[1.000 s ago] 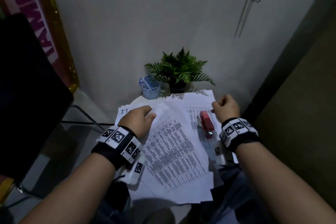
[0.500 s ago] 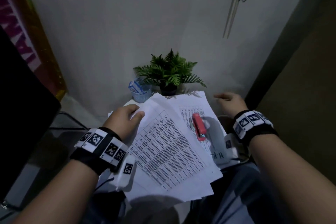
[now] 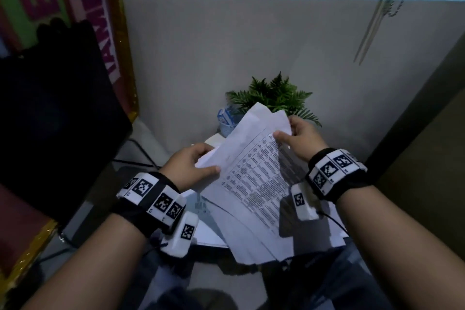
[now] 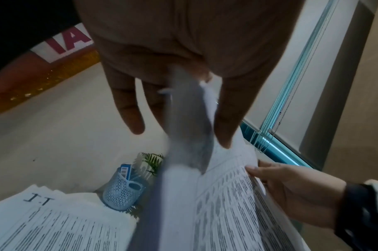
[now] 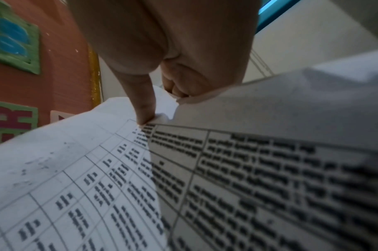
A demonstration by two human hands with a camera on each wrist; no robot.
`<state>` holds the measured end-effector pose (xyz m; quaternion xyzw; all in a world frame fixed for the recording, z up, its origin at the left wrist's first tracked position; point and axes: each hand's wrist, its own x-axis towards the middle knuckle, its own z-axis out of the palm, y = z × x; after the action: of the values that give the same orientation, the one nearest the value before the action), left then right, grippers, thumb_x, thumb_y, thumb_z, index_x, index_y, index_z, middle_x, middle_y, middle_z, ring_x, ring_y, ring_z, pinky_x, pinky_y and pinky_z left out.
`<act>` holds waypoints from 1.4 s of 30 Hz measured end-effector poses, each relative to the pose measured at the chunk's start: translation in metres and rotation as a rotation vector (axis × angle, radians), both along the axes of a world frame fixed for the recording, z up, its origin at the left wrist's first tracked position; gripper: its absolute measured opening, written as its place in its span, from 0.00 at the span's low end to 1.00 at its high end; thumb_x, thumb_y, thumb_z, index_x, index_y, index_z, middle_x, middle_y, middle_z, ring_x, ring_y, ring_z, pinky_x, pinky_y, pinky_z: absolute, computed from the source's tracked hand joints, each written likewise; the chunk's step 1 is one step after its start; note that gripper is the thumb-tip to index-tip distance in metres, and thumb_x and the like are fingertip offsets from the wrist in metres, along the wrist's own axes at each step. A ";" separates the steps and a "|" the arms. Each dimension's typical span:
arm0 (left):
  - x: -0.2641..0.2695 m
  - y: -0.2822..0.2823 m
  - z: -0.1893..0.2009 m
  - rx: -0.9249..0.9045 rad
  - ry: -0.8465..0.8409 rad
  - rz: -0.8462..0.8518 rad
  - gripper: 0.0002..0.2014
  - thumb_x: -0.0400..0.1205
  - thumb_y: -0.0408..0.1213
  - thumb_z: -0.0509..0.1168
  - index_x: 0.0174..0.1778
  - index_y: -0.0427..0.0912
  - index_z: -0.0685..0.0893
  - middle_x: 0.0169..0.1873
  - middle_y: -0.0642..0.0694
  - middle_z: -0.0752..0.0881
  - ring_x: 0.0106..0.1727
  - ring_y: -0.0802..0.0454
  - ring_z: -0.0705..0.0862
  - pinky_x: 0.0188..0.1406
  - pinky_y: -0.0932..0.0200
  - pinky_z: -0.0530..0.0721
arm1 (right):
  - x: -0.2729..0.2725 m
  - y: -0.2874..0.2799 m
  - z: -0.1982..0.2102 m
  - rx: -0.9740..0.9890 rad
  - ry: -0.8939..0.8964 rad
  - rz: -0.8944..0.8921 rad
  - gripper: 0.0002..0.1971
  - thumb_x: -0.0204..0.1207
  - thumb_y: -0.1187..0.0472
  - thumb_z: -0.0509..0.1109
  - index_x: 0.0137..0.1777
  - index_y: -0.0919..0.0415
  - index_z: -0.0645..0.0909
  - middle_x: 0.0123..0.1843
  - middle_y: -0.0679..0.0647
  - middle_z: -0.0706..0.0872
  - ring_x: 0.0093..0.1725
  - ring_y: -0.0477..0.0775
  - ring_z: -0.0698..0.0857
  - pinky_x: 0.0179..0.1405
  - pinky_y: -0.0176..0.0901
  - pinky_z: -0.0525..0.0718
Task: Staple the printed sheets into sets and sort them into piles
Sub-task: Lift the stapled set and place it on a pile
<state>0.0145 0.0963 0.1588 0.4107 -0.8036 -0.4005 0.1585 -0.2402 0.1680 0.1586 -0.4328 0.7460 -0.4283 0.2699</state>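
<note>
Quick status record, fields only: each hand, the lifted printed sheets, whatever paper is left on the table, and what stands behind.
left hand: pinches left edge of the lifted sheets
right hand: pinches top right corner of the lifted sheets
lifted white printed table sheets: fanned bundle, raised off the table, tilted
white paper stack marked I.I: lies flat on the table
pale blue perforated plastic cup: behind the stack
green fern plant: against the wall
stapler: not visible

The fanned set of printed sheets (image 3: 254, 184), white with tabular black text, is raised and tilted, far edge highest. More printed sheets (image 4: 55, 225) lie flat on the surface beneath.
</note>
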 end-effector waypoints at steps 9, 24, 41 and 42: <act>-0.006 0.017 -0.013 0.017 0.172 0.142 0.13 0.75 0.35 0.66 0.55 0.45 0.86 0.50 0.50 0.87 0.52 0.52 0.84 0.51 0.61 0.78 | 0.046 0.005 0.009 -0.166 0.139 -0.284 0.09 0.72 0.58 0.74 0.50 0.57 0.82 0.52 0.54 0.82 0.47 0.52 0.81 0.52 0.44 0.82; -0.010 0.028 -0.026 -0.025 0.235 0.030 0.16 0.78 0.24 0.62 0.50 0.51 0.85 0.46 0.51 0.88 0.48 0.56 0.84 0.45 0.67 0.78 | 0.095 0.017 -0.012 0.139 -0.435 -0.061 0.03 0.71 0.59 0.74 0.38 0.56 0.85 0.29 0.48 0.82 0.26 0.44 0.77 0.21 0.31 0.71; -0.026 0.027 -0.028 -0.119 0.032 0.125 0.14 0.77 0.46 0.63 0.48 0.40 0.88 0.47 0.42 0.89 0.53 0.46 0.85 0.51 0.57 0.79 | 0.118 0.014 -0.036 -0.361 -0.096 -0.247 0.02 0.75 0.65 0.69 0.42 0.61 0.82 0.44 0.54 0.79 0.40 0.52 0.80 0.42 0.37 0.78; -0.026 0.028 -0.032 -0.133 -0.010 0.119 0.14 0.78 0.45 0.64 0.52 0.42 0.87 0.52 0.44 0.89 0.57 0.47 0.84 0.55 0.56 0.80 | 0.118 0.013 -0.033 -0.381 -0.103 -0.240 0.03 0.76 0.63 0.69 0.42 0.58 0.81 0.43 0.54 0.81 0.40 0.55 0.81 0.41 0.42 0.80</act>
<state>-0.0111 0.1244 0.1266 0.4484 -0.8033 -0.3341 0.2050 -0.1222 0.1806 0.1257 -0.3617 0.6830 -0.6119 0.1684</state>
